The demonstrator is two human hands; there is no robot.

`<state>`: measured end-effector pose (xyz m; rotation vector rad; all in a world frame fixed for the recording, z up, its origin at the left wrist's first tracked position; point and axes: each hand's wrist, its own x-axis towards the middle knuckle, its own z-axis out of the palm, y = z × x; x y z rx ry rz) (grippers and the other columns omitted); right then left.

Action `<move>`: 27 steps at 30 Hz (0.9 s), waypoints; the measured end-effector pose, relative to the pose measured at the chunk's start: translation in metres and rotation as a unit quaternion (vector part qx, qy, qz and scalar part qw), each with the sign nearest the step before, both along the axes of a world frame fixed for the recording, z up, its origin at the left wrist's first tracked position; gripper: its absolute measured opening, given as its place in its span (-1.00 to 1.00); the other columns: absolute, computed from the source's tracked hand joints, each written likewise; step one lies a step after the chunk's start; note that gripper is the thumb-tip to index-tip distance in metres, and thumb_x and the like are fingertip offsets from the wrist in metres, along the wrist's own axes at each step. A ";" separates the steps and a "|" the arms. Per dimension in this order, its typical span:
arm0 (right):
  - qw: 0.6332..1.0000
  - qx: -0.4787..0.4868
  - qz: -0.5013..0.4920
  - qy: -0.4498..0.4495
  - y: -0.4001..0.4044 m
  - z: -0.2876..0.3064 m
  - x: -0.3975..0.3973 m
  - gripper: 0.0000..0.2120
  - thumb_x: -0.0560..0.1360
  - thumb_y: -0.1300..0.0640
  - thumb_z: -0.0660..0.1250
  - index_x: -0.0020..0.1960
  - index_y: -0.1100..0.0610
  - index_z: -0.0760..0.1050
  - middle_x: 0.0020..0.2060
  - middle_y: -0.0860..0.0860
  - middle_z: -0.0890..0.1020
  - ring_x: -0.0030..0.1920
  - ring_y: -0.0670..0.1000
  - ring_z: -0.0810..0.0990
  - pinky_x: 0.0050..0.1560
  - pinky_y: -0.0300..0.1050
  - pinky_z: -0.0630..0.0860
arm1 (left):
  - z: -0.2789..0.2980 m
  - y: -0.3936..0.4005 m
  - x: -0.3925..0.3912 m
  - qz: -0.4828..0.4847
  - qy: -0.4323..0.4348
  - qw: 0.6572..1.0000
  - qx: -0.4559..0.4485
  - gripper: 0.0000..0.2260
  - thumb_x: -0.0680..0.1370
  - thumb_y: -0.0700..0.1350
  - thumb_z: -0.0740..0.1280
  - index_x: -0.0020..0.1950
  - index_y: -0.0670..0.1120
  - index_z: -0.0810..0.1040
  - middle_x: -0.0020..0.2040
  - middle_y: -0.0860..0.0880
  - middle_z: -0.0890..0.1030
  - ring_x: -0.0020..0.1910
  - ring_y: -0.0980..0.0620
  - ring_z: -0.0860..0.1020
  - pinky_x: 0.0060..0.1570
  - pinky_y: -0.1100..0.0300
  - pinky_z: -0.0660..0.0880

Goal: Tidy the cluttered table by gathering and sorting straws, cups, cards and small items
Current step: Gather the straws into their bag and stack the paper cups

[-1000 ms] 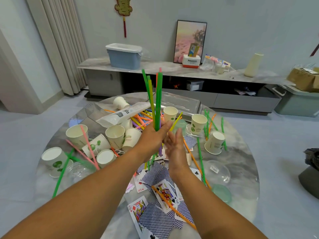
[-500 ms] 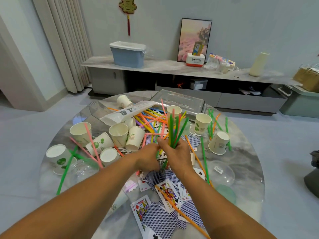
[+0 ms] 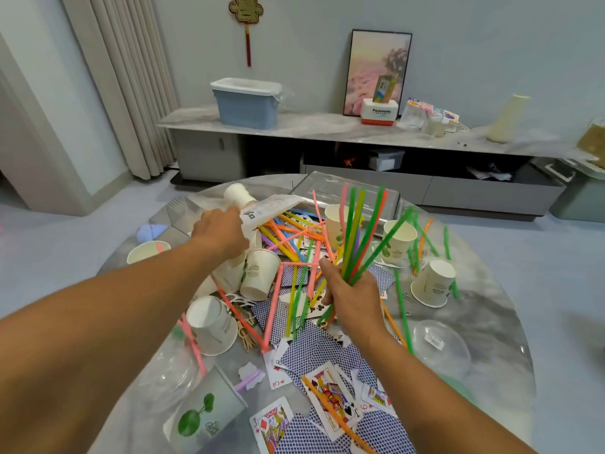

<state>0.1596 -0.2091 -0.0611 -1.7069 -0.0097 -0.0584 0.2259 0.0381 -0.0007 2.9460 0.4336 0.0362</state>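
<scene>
My right hand (image 3: 352, 296) grips the upright bundle of green and pink plastic straws (image 3: 361, 237) above the round marble counter (image 3: 491, 309), while my left hand (image 3: 222, 232), nearer, pinches the white paper sleeve (image 3: 271, 209) just beyond the loose straws (image 3: 288, 234) lying crosswise.

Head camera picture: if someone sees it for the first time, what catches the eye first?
First, the fanned bunch of green, yellow and pink plastic straws in the grip of the right hand, above the middle of the round marble table. Next, the left hand holding the white printed plastic bag at the far side, amid scattered playing cards.
</scene>
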 end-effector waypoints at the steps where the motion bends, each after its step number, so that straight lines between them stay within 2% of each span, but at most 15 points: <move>1: 1.000 0.006 -0.002 -0.004 0.000 0.001 0.003 -0.49 0.56 -0.17 0.39 -0.28 0.27 0.55 -0.52 0.03 0.56 -0.49 -0.03 0.55 -0.43 -0.23 0.48 | -0.002 0.001 0.003 -0.002 0.014 1.000 0.014 -0.47 0.51 0.02 0.43 0.44 -0.04 0.39 0.27 -0.15 0.53 0.26 -0.21 0.46 0.14 -0.04 0.47; 4: 1.000 0.019 0.003 -0.012 0.002 0.002 0.010 -0.48 0.57 -0.16 0.38 -0.25 0.31 0.53 -0.53 0.01 0.54 -0.50 -0.05 0.54 -0.42 -0.26 0.47 | -0.007 0.000 0.009 -0.010 0.025 0.998 0.051 -0.52 0.54 -0.05 0.38 0.44 -0.06 0.36 0.26 -0.14 0.52 0.25 -0.19 0.46 0.13 -0.07 0.47; 6: 1.000 0.022 0.007 -0.018 0.004 0.000 0.013 -0.51 0.57 -0.16 0.37 -0.30 0.23 0.55 -0.53 0.01 0.54 -0.50 -0.05 0.54 -0.39 -0.25 0.46 | -0.007 0.000 0.013 -0.010 0.028 0.998 0.050 -0.56 0.56 -0.09 0.37 0.42 -0.07 0.37 0.23 -0.14 0.53 0.22 -0.17 0.48 0.08 -0.06 0.47; 8: 0.999 0.031 0.012 -0.022 0.006 -0.002 0.012 -0.55 0.58 -0.14 0.37 -0.39 0.08 0.54 -0.53 0.02 0.55 -0.48 -0.03 0.54 -0.35 -0.22 0.47 | -0.005 0.002 0.015 -0.010 0.021 0.998 0.059 -0.64 0.57 -0.14 0.34 0.36 -0.07 0.42 0.18 -0.12 0.56 0.13 -0.14 0.52 -0.03 -0.01 0.46; 10: 0.999 0.031 0.016 -0.028 0.007 -0.004 0.013 -0.56 0.59 -0.13 0.37 -0.40 0.05 0.54 -0.53 0.02 0.55 -0.47 -0.03 0.55 -0.33 -0.21 0.48 | -0.003 0.005 0.017 -0.019 0.001 0.996 0.091 -0.72 0.57 -0.21 0.33 0.28 -0.09 0.47 0.09 -0.11 0.58 -0.03 -0.11 0.49 -0.14 0.04 0.41; 12: 0.999 0.034 0.013 -0.032 0.005 -0.003 0.013 -0.56 0.58 -0.15 0.37 -0.37 0.08 0.54 -0.53 0.01 0.55 -0.48 -0.05 0.55 -0.37 -0.27 0.46 | 0.000 0.008 0.018 -0.036 -0.039 0.991 0.120 -0.74 0.55 -0.26 0.33 0.24 -0.11 0.51 0.02 -0.12 0.58 -0.07 -0.13 0.51 -0.18 0.04 0.39; 14: 0.999 0.040 0.005 -0.032 0.004 0.000 0.014 -0.54 0.57 -0.18 0.37 -0.27 0.19 0.53 -0.53 -0.01 0.54 -0.49 -0.06 0.52 -0.39 -0.26 0.45 | 0.007 0.011 0.020 -0.047 -0.086 0.989 0.111 -0.72 0.53 -0.31 0.32 0.23 -0.13 0.55 0.04 -0.18 0.62 -0.01 -0.21 0.58 -0.18 0.02 0.42; 16: 0.998 0.055 0.001 -0.031 0.006 0.004 0.016 -0.54 0.55 -0.18 0.40 -0.20 0.23 0.51 -0.53 -0.03 0.50 -0.49 -0.05 0.49 -0.34 -0.15 0.45 | 0.021 0.013 0.020 -0.035 -0.148 0.987 0.048 -0.68 0.50 -0.36 0.31 0.21 -0.13 0.59 0.06 -0.22 0.64 0.03 -0.27 0.59 -0.12 -0.02 0.49; 18: 0.997 0.069 0.002 -0.030 0.012 0.012 0.017 -0.60 0.52 -0.17 0.44 -0.18 0.17 0.51 -0.51 -0.03 0.48 -0.47 -0.03 0.48 -0.29 -0.06 0.46 | 0.043 0.010 0.018 0.003 -0.208 0.976 -0.066 -0.68 0.50 -0.36 0.31 0.19 -0.10 0.64 0.09 -0.20 0.66 0.07 -0.26 0.59 -0.06 0.01 0.48; 20: 0.997 0.068 0.019 -0.042 0.020 0.022 0.015 -0.71 0.48 -0.13 0.50 -0.15 0.08 0.56 -0.45 -0.08 0.53 -0.41 -0.03 0.52 -0.27 -0.02 0.52 | 0.066 0.005 0.011 0.049 -0.239 0.949 -0.199 -0.76 0.52 -0.31 0.36 0.13 -0.07 0.66 0.08 -0.13 0.67 0.07 -0.17 0.61 -0.04 0.07 0.51; 22: 0.995 0.051 0.054 -0.072 0.028 0.033 0.010 -0.87 0.46 -0.06 0.54 -0.05 -0.11 0.63 -0.34 -0.17 0.63 -0.35 -0.15 0.58 -0.26 -0.12 0.54 | 0.083 -0.001 0.001 0.083 -0.245 0.899 -0.353 -0.83 0.50 -0.29 0.41 0.03 -0.06 0.63 0.03 -0.11 0.66 0.03 -0.15 0.63 0.03 -0.01 0.61; 24: 0.990 0.035 0.082 -0.106 0.035 0.044 0.000 -0.75 0.43 -0.02 0.57 0.00 -0.29 0.60 -0.25 -0.23 0.66 -0.28 -0.23 0.62 -0.26 -0.31 0.53 | 0.093 -0.009 -0.015 0.116 -0.222 0.830 -0.498 -0.81 0.49 -0.34 0.42 0.05 -0.13 0.59 0.06 -0.17 0.65 0.01 -0.18 0.65 0.00 -0.10 0.65; 25: 0.989 0.029 0.082 -0.118 0.038 0.050 -0.005 -0.71 0.42 0.00 0.58 0.02 -0.30 0.59 -0.20 -0.24 0.66 -0.21 -0.23 0.64 -0.23 -0.35 0.53 | 0.094 -0.013 -0.023 0.127 -0.207 0.803 -0.545 -0.80 0.49 -0.36 0.42 0.07 -0.17 0.58 0.05 -0.19 0.64 -0.05 -0.17 0.65 -0.10 -0.06 0.67; 27: 0.987 0.013 0.076 -0.141 0.044 0.062 -0.016 -0.68 0.41 0.00 0.59 0.10 -0.20 0.59 -0.10 -0.21 0.67 -0.08 -0.21 0.65 -0.15 -0.34 0.56 | 0.095 -0.024 -0.044 0.141 -0.175 0.766 -0.603 -0.86 0.51 -0.39 0.39 0.02 -0.23 0.58 -0.01 -0.20 0.64 -0.22 -0.09 0.63 -0.34 0.09 0.63</move>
